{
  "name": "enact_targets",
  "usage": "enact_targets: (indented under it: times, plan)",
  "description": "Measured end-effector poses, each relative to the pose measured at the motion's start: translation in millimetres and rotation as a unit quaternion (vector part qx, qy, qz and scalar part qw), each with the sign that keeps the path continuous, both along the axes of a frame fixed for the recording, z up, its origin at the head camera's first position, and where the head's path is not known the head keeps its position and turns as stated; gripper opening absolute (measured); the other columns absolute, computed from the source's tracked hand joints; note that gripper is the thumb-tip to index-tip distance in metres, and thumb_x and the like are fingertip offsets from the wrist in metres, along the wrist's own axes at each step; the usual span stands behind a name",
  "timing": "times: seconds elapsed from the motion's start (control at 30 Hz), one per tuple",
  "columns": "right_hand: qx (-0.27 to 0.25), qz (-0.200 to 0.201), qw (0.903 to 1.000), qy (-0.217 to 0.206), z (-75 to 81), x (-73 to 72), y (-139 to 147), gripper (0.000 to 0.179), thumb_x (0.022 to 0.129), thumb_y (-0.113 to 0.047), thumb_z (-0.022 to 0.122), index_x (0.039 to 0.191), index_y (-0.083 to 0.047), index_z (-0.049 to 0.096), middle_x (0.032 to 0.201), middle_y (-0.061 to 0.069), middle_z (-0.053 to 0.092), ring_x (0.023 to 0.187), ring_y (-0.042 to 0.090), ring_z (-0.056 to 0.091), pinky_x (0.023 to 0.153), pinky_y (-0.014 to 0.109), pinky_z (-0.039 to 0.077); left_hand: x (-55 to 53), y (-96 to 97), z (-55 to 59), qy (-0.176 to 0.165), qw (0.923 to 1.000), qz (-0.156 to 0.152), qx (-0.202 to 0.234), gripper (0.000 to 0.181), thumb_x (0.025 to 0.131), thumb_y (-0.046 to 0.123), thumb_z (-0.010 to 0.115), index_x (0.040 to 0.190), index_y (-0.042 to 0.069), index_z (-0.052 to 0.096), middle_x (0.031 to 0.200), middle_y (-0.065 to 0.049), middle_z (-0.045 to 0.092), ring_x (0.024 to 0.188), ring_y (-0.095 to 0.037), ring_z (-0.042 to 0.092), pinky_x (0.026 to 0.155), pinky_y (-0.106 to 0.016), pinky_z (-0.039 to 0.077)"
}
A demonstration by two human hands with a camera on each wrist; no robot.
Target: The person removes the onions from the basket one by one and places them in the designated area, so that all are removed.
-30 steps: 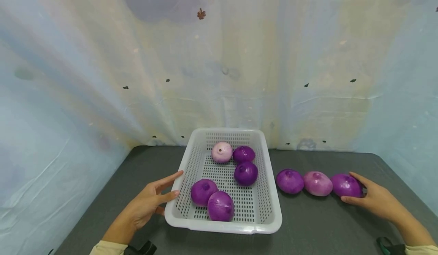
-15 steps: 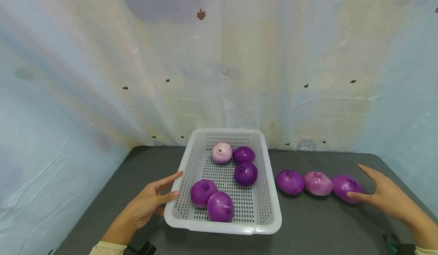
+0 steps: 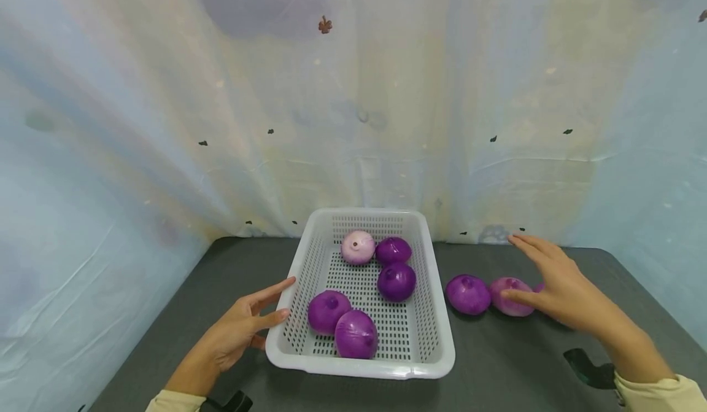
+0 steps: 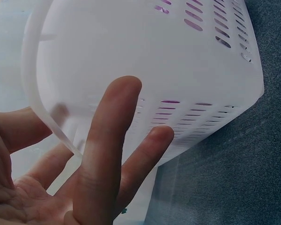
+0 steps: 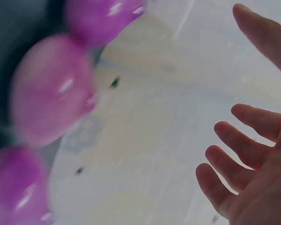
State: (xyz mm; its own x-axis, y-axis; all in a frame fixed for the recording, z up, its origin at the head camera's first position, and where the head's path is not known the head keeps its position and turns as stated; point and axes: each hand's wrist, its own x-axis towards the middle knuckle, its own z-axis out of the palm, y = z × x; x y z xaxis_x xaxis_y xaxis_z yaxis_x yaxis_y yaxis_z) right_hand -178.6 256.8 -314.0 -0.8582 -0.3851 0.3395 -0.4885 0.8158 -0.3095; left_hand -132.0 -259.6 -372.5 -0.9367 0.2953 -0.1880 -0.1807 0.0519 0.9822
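A white slotted plastic basket (image 3: 361, 369) holds several onions, most of them purple (image 3: 356, 334) and one pale pink (image 3: 358, 247). My left hand (image 3: 234, 326) holds the basket's left rim, with thumb and index fingertip on the rim and other fingers along the outer wall, as the left wrist view shows. To the right of the basket, three onions lie in a row: a purple onion (image 3: 467, 294), a pinkish onion (image 3: 505, 295) and another purple one mostly hidden by my right hand (image 3: 569, 292). That hand hovers over the row, fingers spread, grasping nothing.
A dark grey table (image 3: 497, 363) lies beneath everything. A pale patterned curtain (image 3: 386, 93) hangs behind its back edge and along both sides. A dark strap (image 3: 591, 369) is at my right wrist.
My right hand has let go of the rightmost onion, pulled back, then moved left over the row. The onions stay in their row; left hand and basket have hardly moved.
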Motion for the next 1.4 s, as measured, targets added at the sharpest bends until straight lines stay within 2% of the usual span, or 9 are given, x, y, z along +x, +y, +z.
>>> enact_targets:
  times: [0.23,0.5,0.9,1.07,1.27,1.4]
  plan:
    - [-0.005,0.033,0.9992,-0.023,23.7,-8.1,-50.6,0.092,0.081,-0.045,0.081,0.153,-0.008,0.037,0.154,0.021,0.037,0.140,0.047,0.031,0.105,0.073,0.027,-2.1,2.0,-0.9,-0.002,1.0000,0.000,0.002,0.072,0.098,0.025,0.064,0.159,0.023,0.026,0.165,-0.021,0.017,0.113,-0.026,0.065,0.080,-0.051,0.059]
    - [-0.004,0.065,0.9968,-0.045,31.1,-25.2,-104.9,0.083,0.086,-0.035,0.078,0.154,-0.009,0.037,0.157,0.017,0.037,0.143,0.044,0.032,0.111,0.069,0.029,-3.7,1.8,-1.2,0.000,1.0000,-0.006,0.000,0.071,0.099,0.025,0.064,0.159,0.023,0.025,0.165,-0.021,0.015,0.113,-0.026,0.065,0.081,-0.051,0.059]
    - [0.015,0.100,0.9933,-0.056,41.6,-55.3,-170.5,0.078,0.087,-0.035,0.076,0.152,-0.009,0.040,0.156,0.016,0.041,0.145,0.039,0.035,0.117,0.059,0.030,-4.8,0.0,-3.6,0.008,0.9997,-0.023,0.003,0.070,0.100,0.023,0.061,0.160,0.023,0.023,0.166,-0.021,0.012,0.113,-0.027,0.066,0.080,-0.052,0.059]
    - [-0.002,0.126,0.9896,-0.071,36.7,-73.4,-203.5,0.077,0.088,-0.036,0.074,0.152,-0.009,0.041,0.156,0.015,0.042,0.146,0.037,0.034,0.119,0.056,0.029,-5.8,-6.7,-3.8,0.000,0.9999,-0.011,-0.006,0.069,0.100,0.023,0.061,0.159,0.024,0.025,0.166,-0.019,0.014,0.112,-0.027,0.066,0.080,-0.053,0.059]
    - [-0.016,0.155,0.9780,-0.139,14.8,-101.0,-240.2,0.076,0.089,-0.030,0.072,0.154,-0.010,0.038,0.157,0.015,0.040,0.149,0.034,0.031,0.122,0.051,0.026,-4.1,-14.2,-4.1,-0.002,0.9999,-0.007,-0.011,0.070,0.101,0.026,0.061,0.160,0.024,0.023,0.166,-0.022,0.011,0.109,-0.028,0.067,0.079,-0.052,0.059]
    - [-0.039,0.153,0.9723,-0.172,3.8,-117.6,-250.9,0.078,0.085,-0.023,0.076,0.153,-0.008,0.039,0.156,0.014,0.041,0.148,0.033,0.033,0.122,0.048,0.025,-4.6,-15.9,-5.4,-0.004,0.9999,-0.004,-0.010,0.070,0.101,0.026,0.060,0.160,0.024,0.023,0.166,-0.021,0.011,0.110,-0.027,0.067,0.079,-0.051,0.060]
